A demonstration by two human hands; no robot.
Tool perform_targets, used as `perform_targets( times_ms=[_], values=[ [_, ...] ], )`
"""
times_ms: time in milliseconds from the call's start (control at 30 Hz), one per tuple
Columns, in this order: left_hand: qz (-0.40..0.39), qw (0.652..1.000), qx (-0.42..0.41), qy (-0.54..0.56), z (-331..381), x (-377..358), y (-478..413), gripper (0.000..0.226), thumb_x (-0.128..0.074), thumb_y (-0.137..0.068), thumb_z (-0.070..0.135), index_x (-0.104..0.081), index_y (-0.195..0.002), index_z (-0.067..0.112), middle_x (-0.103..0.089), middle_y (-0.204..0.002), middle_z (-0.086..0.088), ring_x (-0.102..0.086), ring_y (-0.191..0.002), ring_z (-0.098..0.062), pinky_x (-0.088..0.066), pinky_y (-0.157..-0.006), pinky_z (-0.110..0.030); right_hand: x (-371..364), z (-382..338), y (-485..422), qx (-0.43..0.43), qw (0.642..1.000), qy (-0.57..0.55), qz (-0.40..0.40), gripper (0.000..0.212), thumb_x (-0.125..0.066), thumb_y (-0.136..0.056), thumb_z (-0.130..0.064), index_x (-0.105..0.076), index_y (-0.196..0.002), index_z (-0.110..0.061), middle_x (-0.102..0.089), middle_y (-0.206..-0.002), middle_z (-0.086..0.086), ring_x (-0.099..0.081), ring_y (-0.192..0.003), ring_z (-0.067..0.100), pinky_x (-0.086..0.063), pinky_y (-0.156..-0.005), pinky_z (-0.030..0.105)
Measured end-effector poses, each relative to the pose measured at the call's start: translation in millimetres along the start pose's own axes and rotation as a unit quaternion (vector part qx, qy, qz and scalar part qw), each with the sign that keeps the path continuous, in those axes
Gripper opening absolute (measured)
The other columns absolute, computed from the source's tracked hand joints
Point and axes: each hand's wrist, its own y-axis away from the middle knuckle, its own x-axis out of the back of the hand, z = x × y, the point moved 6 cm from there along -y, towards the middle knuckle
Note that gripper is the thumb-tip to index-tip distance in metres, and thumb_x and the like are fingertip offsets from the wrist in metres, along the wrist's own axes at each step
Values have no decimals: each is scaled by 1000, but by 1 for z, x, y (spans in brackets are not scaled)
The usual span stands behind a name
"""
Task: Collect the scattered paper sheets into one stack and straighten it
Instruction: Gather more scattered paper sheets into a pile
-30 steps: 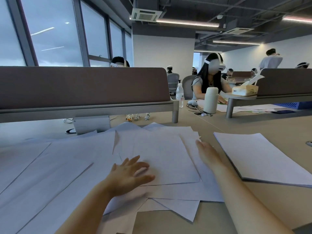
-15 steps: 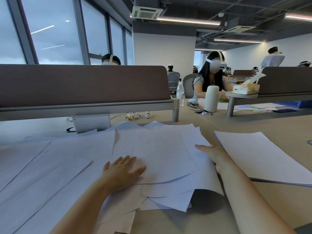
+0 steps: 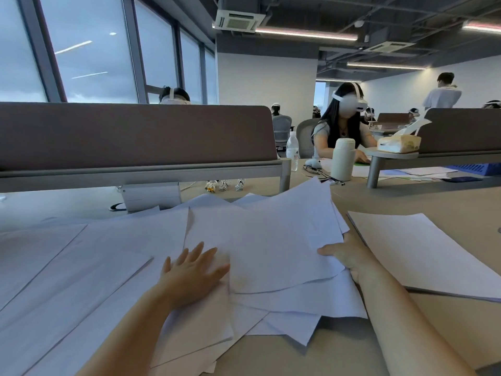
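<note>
Loose sheets [image 3: 67,267]: white paper, overlapping at odd angles, lying flat across the left part of the counter [image 3: 455,327] and reaching its near edge.

Divider panel [image 3: 135,134]: brown, upright, along the far side behind the sheets.

Left hand [image 3: 192,275]: palm down, fingers straight and spread, pressing flat on the sheets just left of the bundle. It grips nothing.

Bundle of sheets [image 3: 271,240]: several white sheets, unevenly fanned with corners sticking out at the near and far sides. It sits at the middle of the counter, its near left part resting on the loose sheets and its far right corner tilted up off the surface.

Water bottle [image 3: 292,147]: clear, upright, beyond the end of the divider.

Flask [image 3: 343,158]: white, upright, behind the bundle's raised corner.

Right hand [image 3: 349,256]: holds the bundle's right edge, with the thumb lying on top of the paper. The fingers are hidden beneath the sheets.

Seated person [image 3: 339,131]: wears a white headset, at the desk opposite.

Squared stack [image 3: 423,253]: white paper with edges aligned, flat on the counter just right of the right hand and apart from the bundle.

Tissue box [image 3: 400,143]: on a raised shelf at the far right.
</note>
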Motion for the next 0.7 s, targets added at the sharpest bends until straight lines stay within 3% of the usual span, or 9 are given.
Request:
perform_targets(
  times_ms=[100,200,300,400,500,633,700],
  values=[
    [-23,999,17,-18,-8,-2,1,72,-16,-87,73,-5,-150,40,5,-160,13,7,-149,-18,7,-118,-49,6,2,-2,-1,1000,-20,20,28,-60,-83,6,-54,-109,-3,-64,-106,17,-61,-85,31,-50,-75,35],
    [-19,1000,8,-13,-5,-2,-3,71,-16,-88,70,-8,-150,37,-3,-160,14,4,-149,-17,5,-118,-49,-1,7,0,-34,999,-35,-2,37,-61,-85,-1,-49,-120,5,-62,-109,20,-63,-86,32,-48,-63,30],
    [-7,1000,-18,14,4,-1,-5,65,-20,-91,65,-13,-149,36,-16,-159,14,-2,-149,-15,2,-119,-49,-7,9,-1,-37,998,-52,-28,48,-62,-85,3,-47,-131,2,-60,-123,23,-62,-100,37,-50,-66,32],
    [3,999,-28,35,3,-1,-4,67,-24,-89,68,-14,-148,39,-15,-159,14,-4,-149,-12,2,-120,-46,-3,5,-2,-14,998,-54,-35,52,-60,-84,10,-45,-133,-1,-60,-123,20,-59,-97,35,-50,-69,35],
    [28,999,1,24,-5,1,-5,71,-23,-87,71,-13,-149,40,-5,-160,14,-6,-149,-13,0,-119,-46,9,0,-2,3,997,-78,-10,52,-58,-85,10,-45,-133,-7,-59,-112,14,-59,-89,32,-48,-73,37],
    [61,997,35,43,-13,7,-6,70,-25,-89,69,-14,-150,36,-6,-161,10,-8,-149,-16,-4,-119,-46,26,1,-1,-3,992,-125,11,42,-58,-86,6,-51,-126,-6,-65,-92,14,-62,-72,28,-51,-50,28],
    [45,998,37,22,-15,4,-5,72,-23,-88,70,-13,-150,36,-4,-161,11,-5,-149,-17,-2,-119,-47,31,3,0,-13,990,-141,20,41,-57,-88,4,-50,-128,0,-64,-91,15,-61,-72,27,-49,-56,30]
  ],
)
